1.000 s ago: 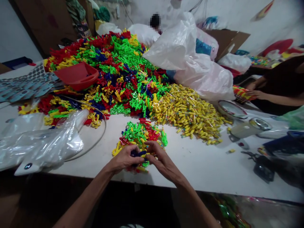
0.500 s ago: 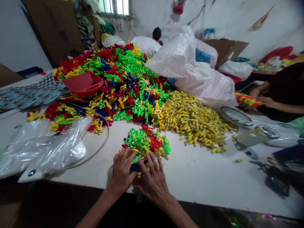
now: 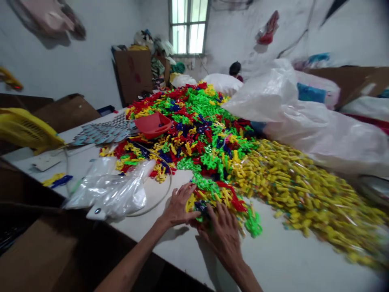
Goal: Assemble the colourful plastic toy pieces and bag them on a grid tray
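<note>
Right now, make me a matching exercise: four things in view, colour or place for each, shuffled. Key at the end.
Things:
1. Small pile
2. Scoop
3. Plastic bags
4. Window

Descriptions:
A. Clear, on the table, left of the left hand
B. Bright, in the back wall
C. Mixed colours, right by the left hand and right hand
D. Red, at the left side of the big heap

Pairs: 1-C, 2-D, 3-A, 4-B

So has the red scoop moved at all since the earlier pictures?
No. The red scoop sits in the same spot on the multicoloured heap, just right of the printed sheets; it appears further right in the picture only because the view turned.
</note>
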Tool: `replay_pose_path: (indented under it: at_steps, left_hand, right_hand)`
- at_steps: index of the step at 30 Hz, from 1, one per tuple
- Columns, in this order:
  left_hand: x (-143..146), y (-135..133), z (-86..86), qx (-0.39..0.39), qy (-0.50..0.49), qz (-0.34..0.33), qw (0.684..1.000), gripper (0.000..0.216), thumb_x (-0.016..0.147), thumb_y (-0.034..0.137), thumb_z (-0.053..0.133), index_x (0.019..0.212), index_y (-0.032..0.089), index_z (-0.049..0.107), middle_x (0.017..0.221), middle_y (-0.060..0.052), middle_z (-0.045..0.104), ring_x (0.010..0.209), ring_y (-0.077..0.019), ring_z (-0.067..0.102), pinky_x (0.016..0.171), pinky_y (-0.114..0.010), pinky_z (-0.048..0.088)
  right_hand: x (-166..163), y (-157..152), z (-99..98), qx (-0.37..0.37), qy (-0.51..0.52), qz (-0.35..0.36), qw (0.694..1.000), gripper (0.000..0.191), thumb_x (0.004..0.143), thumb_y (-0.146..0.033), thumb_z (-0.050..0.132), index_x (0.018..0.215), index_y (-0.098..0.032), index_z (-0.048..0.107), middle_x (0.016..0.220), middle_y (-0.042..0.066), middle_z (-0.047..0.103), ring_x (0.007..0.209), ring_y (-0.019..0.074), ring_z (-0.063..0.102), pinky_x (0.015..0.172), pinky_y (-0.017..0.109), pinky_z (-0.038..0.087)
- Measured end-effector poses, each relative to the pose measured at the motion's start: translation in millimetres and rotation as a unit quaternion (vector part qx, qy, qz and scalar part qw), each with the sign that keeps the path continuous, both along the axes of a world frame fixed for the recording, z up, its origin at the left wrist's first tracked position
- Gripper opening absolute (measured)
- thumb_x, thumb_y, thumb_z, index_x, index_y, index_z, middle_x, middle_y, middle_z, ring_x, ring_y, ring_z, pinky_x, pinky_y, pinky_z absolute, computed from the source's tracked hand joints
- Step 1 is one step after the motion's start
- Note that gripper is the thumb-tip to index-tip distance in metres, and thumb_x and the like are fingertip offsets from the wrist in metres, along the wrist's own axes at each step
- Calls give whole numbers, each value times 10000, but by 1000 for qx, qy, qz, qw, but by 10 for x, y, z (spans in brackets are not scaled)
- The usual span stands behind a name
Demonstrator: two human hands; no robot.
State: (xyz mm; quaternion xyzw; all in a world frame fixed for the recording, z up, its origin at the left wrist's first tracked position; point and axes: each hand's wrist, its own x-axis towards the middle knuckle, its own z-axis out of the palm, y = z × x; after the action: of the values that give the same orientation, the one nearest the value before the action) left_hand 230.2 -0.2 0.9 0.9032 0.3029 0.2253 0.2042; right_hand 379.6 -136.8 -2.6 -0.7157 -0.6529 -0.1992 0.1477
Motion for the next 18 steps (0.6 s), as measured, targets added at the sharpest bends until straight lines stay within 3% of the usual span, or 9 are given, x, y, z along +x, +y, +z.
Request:
replay_pose_path:
  at_steps: [3, 6, 8, 13, 18]
  left_hand:
    - [-359, 186, 76, 75, 25, 125, 989, 547, 815, 373, 505, 1324, 215, 382, 1342, -129, 463, 1244, -261, 399, 1037, -521, 242]
    - [-791, 477, 96, 108, 103, 313, 938, 465, 832, 281, 458, 1273, 134, 446, 1304, -191, 483, 1202, -309, 428, 1004, -551, 258]
    - [-1047, 693, 103, 84, 169, 374, 908, 443, 842, 269, 424, 1252, 106, 463, 1310, -218, 468, 1196, -332, 426, 963, -551, 299]
    - [-1531, 1068, 211, 42, 235, 324, 915, 313, 847, 205, 364, 1031, 202, 617, 1151, -113, 615, 1068, -263, 535, 900, -449, 363]
    - [-1948, 1124, 366, 37, 272, 296, 915, 221, 752, 141, 446, 858, 202, 630, 963, -69, 674, 974, -244, 565, 930, -458, 297]
  right_hand:
    - [140, -196, 26, 53, -12, 47, 997, 504, 825, -440, 488, 1275, -217, 448, 1230, 132, 545, 1110, 295, 504, 903, 439, 387]
    - [185, -325, 7, 65, 4, 58, 996, 422, 859, -391, 463, 1231, -191, 481, 1109, 137, 611, 990, 280, 587, 837, 421, 464]
    - [143, -357, -21, 56, 22, 58, 996, 378, 874, -369, 443, 1196, -182, 510, 1095, 142, 619, 951, 266, 619, 780, 385, 512]
    - [-54, -301, -62, 43, 78, 101, 991, 273, 886, -305, 435, 1100, -214, 578, 1082, 98, 642, 846, 196, 672, 615, 249, 553]
    - [-416, -181, 52, 18, 150, 141, 978, 203, 865, -209, 433, 990, -193, 592, 960, 85, 666, 765, 175, 669, 594, 242, 536]
